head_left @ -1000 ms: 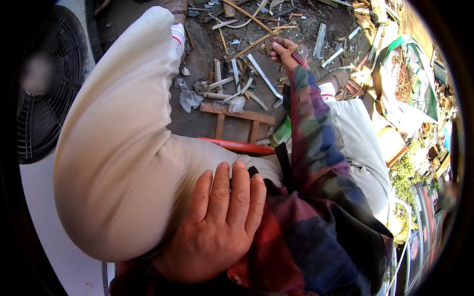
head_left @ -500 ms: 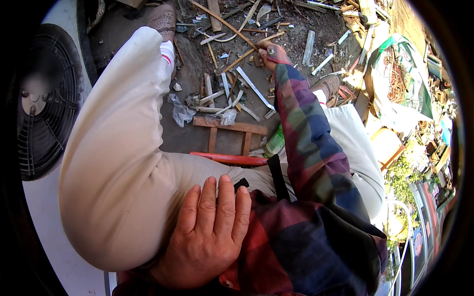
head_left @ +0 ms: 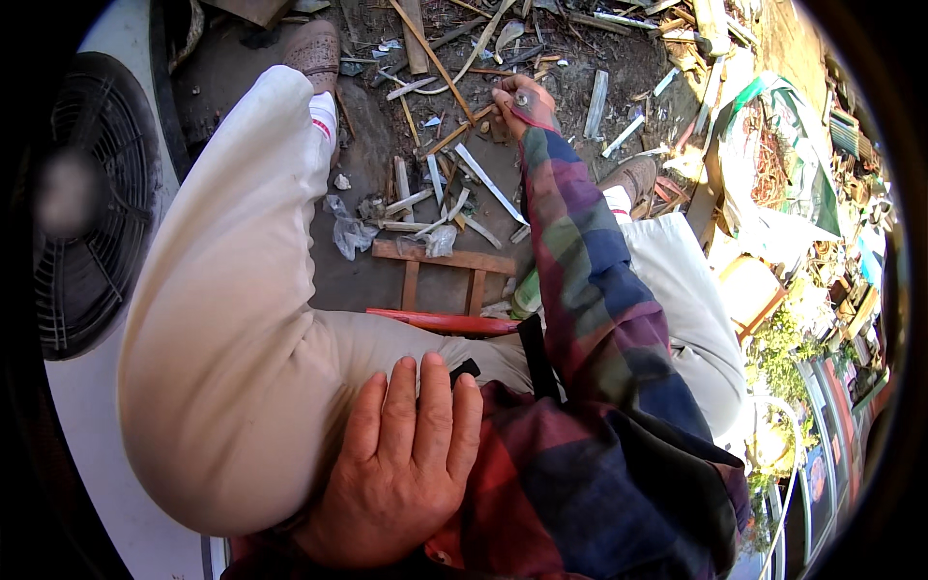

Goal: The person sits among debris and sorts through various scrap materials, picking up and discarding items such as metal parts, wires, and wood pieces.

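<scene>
My left hand lies flat on my lap, fingers stretched out with nothing in them, against the beige trousers and the plaid jacket. Out over the littered ground, my right hand has its fingers curled together at the upper end of a thin wooden strip; the exact grip is partly hidden. Close to its fingertips, a longer thin stick slants down from the far edge. A white strip lies nearer to me, beside several short wood scraps.
A wooden frame piece, a red bar and a green bottle lie between my legs. Clear plastic scraps are near them. A round black fan grille stands left. A white and green sack holding wires sits right.
My right hand has shifted slightly farther out, covering the far part of the wooden strip. The longer stick's near end has swung toward me and left. My left hand stays put.
</scene>
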The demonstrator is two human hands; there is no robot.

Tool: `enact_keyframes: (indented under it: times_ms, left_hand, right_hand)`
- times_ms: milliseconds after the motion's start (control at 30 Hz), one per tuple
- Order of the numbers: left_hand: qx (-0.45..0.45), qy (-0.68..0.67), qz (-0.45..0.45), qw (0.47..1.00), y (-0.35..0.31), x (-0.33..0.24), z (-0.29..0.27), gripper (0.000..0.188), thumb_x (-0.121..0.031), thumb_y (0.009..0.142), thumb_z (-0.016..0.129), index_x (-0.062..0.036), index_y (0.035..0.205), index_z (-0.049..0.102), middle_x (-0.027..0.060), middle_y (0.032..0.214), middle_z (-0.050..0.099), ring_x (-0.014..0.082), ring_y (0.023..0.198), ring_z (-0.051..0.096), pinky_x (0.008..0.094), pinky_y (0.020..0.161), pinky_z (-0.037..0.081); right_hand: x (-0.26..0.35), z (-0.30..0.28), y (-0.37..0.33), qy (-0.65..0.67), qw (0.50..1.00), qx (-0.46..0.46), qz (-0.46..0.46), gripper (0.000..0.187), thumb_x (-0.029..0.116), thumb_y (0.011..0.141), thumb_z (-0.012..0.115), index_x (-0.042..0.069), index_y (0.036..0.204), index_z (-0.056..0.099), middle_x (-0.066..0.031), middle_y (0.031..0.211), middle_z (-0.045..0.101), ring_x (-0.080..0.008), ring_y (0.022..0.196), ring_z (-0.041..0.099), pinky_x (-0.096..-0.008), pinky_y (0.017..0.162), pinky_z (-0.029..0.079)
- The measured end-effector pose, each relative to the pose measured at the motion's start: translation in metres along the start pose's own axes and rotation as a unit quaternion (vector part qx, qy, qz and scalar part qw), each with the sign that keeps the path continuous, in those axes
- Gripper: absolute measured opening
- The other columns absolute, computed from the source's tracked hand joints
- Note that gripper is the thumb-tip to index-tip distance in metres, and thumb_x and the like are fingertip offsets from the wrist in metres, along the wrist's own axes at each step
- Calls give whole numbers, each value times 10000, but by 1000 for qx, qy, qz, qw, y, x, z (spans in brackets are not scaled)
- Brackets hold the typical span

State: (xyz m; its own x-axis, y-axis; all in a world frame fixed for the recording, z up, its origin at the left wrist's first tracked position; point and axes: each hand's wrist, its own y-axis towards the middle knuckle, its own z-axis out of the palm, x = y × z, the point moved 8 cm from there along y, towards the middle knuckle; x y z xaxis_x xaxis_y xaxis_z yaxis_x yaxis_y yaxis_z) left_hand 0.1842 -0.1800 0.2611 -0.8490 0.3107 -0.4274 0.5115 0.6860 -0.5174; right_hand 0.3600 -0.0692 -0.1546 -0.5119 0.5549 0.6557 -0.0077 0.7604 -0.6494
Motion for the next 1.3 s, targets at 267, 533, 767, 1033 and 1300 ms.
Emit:
enact_keyframes:
  times_ms: [267, 533, 767, 1033, 1300]
  left_hand:
    - [5, -1, -3, 1000, 2, 2, -1, 267, -117, 870, 564, -23, 1118, 591, 178, 1142, 599, 287, 1030, 614, 423, 916, 479]
    - [14, 3, -4, 1000, 1, 2, -3, 268, -123, 879, 545, -30, 1127, 590, 170, 1149, 599, 281, 1046, 610, 423, 929, 470]
    - [7, -5, -11, 1000, -2, 2, -2, 279, -121, 873, 544, -29, 1133, 586, 175, 1147, 598, 288, 1055, 604, 427, 928, 467]
    - [-4, -3, 14, 1000, -3, -4, -3, 295, -100, 861, 545, -5, 1139, 572, 193, 1144, 594, 308, 1043, 603, 430, 919, 466]
    - [-9, -3, 50, 999, -6, -11, -2, 323, -113, 851, 561, 10, 1150, 568, 210, 1161, 579, 326, 1060, 588, 448, 926, 460]
  right_hand:
    - [-3, -2, 16, -93, 988, -87, 86, 271, 161, 831, 708, -31, 984, 592, -121, 838, 661, -168, 680, 669, -309, 578, 556]
    - [1, -2, 17, -285, 956, -27, 55, 211, 208, 818, 682, -2, 837, 667, -118, 824, 685, -200, 748, 666, -319, 636, 541]
    - [-18, 16, -64, 184, 970, 99, 125, 216, 170, 801, 714, -14, 888, 638, -44, 729, 630, -91, 592, 576, -238, 544, 479]
    - [-12, 7, -85, 185, 983, -12, 11, 173, 131, 869, 661, -5, 925, 570, -10, 715, 584, -68, 553, 531, -224, 504, 440]
    - [6, -18, -93, 225, 974, 7, 29, 179, 157, 863, 669, 16, 908, 567, 3, 687, 577, -70, 544, 546, -208, 491, 432]
